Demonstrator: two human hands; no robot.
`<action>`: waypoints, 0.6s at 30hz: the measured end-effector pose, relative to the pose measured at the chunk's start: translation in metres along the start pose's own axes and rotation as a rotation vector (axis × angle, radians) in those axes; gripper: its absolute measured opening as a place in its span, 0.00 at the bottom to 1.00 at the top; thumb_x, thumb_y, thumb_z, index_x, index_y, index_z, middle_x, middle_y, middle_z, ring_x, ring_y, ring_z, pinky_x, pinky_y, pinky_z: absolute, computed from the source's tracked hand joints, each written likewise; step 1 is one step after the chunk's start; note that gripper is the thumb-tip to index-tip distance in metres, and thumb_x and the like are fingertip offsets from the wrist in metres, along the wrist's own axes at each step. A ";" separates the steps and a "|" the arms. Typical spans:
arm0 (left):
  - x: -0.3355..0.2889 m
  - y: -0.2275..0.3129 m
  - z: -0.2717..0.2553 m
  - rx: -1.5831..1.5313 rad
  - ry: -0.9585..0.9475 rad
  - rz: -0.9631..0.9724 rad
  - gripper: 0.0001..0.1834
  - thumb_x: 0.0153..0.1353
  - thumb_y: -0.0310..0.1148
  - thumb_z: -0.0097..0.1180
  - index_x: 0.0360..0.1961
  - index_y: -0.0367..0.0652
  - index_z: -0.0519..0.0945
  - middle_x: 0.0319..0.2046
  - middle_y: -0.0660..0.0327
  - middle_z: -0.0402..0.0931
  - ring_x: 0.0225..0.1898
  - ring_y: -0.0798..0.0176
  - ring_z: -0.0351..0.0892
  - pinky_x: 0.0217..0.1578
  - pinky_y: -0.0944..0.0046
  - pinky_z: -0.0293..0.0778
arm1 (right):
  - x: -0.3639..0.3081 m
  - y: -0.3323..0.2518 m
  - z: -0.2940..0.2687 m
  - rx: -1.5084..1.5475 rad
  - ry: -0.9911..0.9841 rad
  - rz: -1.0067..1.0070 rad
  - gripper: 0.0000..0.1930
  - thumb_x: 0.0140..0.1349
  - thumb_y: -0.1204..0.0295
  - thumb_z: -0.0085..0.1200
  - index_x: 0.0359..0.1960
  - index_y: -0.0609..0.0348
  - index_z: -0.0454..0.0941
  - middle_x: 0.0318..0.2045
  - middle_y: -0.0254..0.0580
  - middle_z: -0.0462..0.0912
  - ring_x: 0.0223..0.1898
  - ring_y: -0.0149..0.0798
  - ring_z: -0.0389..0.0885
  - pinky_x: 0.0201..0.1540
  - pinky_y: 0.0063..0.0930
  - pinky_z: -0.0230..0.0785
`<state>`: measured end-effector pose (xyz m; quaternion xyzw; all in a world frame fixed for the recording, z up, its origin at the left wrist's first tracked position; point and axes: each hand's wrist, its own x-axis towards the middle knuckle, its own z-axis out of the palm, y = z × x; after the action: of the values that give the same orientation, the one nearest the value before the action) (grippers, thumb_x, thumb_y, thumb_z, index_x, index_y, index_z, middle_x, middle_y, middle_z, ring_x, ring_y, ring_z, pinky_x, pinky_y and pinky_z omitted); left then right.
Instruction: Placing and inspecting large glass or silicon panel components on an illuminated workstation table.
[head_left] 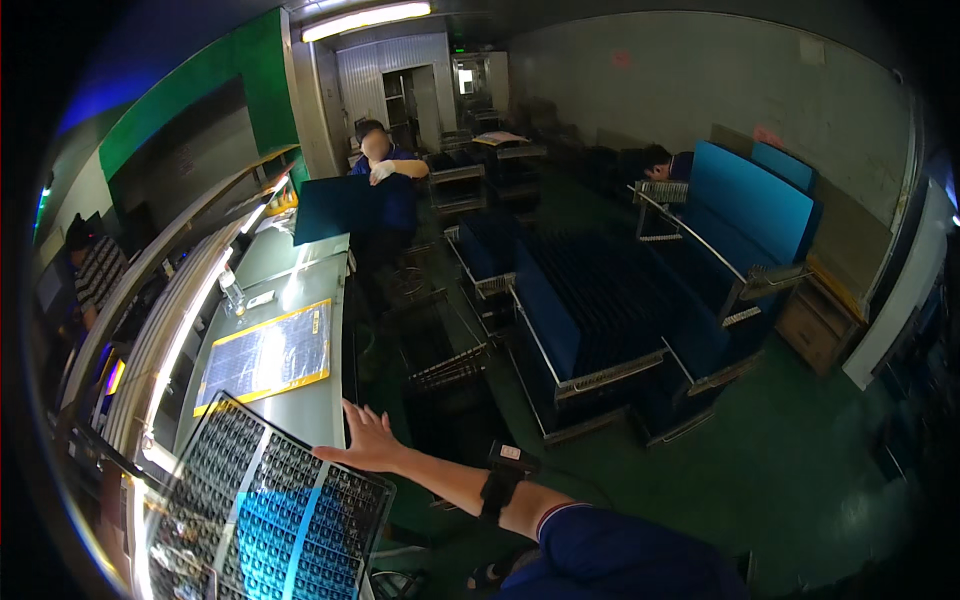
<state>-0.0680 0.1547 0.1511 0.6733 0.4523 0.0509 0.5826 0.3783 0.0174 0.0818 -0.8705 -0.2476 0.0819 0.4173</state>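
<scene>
My right hand point(368, 441) reaches in from the lower right, its back showing and its fingers spread apart. The thumb lies at the upper right edge of a dark-framed panel point(262, 440) with a grid of small black units, and I cannot tell whether it touches. That panel stands tilted at the lower left, and pale strips and a bright blue patch show on it. A black strap with a small box point(498, 490) is around my right forearm. My left hand is not in view. Beyond the panel, a yellow-edged printed sheet point(268, 355) lies on the light worktable.
A bottle point(231, 291) stands farther along the worktable point(335, 290). A co-worker holds a dark board point(338, 207) at its far end. On the right, wire racks point(610, 375) carry dark boards and large blue boards point(750, 205). Another person bends behind them.
</scene>
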 end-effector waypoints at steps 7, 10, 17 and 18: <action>0.025 -0.045 0.005 -0.160 0.064 -0.031 0.31 0.47 0.30 0.65 0.55 0.39 0.70 0.47 0.55 0.73 0.45 0.58 0.73 0.45 0.60 0.70 | 0.016 0.053 0.084 0.644 -0.844 0.133 0.44 0.45 0.40 0.62 0.58 0.58 0.67 0.54 0.47 0.71 0.56 0.42 0.69 0.57 0.38 0.60; -0.003 -0.100 0.003 -0.314 0.193 -0.092 0.33 0.44 0.29 0.67 0.54 0.39 0.70 0.47 0.55 0.73 0.45 0.58 0.73 0.45 0.59 0.70 | 0.004 0.072 0.127 0.511 -0.996 -0.002 0.22 0.53 0.59 0.64 0.43 0.62 0.79 0.33 0.35 0.81 0.36 0.30 0.76 0.43 0.26 0.69; -0.048 -0.245 -0.009 -0.416 0.154 -0.253 0.29 0.50 0.26 0.63 0.54 0.37 0.70 0.42 0.61 0.76 0.38 0.66 0.75 0.39 0.65 0.73 | 0.019 0.094 0.120 0.133 -1.023 0.066 0.13 0.49 0.74 0.65 0.37 0.64 0.79 0.30 0.32 0.80 0.31 0.27 0.76 0.35 0.21 0.69; -0.045 -0.235 -0.007 -0.400 0.193 -0.201 0.29 0.49 0.24 0.64 0.55 0.38 0.70 0.42 0.63 0.75 0.40 0.68 0.74 0.39 0.65 0.72 | 0.021 0.069 0.112 0.193 -1.041 0.124 0.14 0.49 0.76 0.64 0.39 0.63 0.78 0.30 0.32 0.80 0.31 0.26 0.76 0.37 0.21 0.69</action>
<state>-0.2278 0.1092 -0.0209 0.4880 0.5518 0.1453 0.6605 0.3821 0.0682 -0.0418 -0.6853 -0.3614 0.5501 0.3117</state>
